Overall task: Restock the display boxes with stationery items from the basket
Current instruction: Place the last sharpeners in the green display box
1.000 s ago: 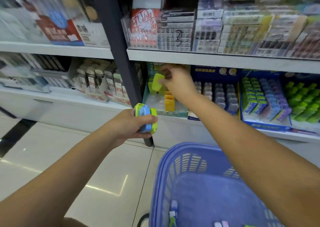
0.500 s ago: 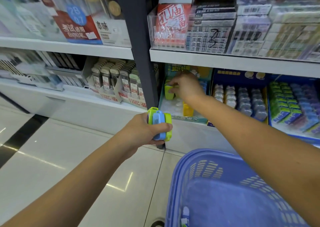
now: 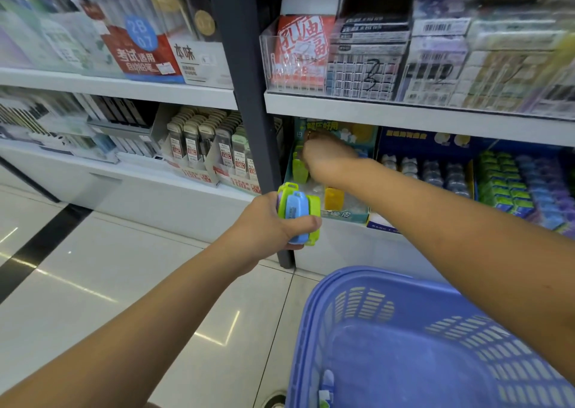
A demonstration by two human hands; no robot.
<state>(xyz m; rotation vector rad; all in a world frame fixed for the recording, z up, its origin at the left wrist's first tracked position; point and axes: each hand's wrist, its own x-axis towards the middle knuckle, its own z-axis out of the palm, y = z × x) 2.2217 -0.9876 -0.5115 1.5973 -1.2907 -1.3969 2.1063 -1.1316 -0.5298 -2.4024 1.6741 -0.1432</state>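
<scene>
Lime-green and sky-blue plastic cases [image 3: 298, 214] — small, flat, rounded, stacked together.

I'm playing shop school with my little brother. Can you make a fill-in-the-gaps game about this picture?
1. The left hand grips a stack of items: a ____ one between two green ones.
2. The right hand reaches into a display box that stands on a ____.
3. The floor is covered in shiny ____.

Missing words: blue, shelf, tiles.
</scene>
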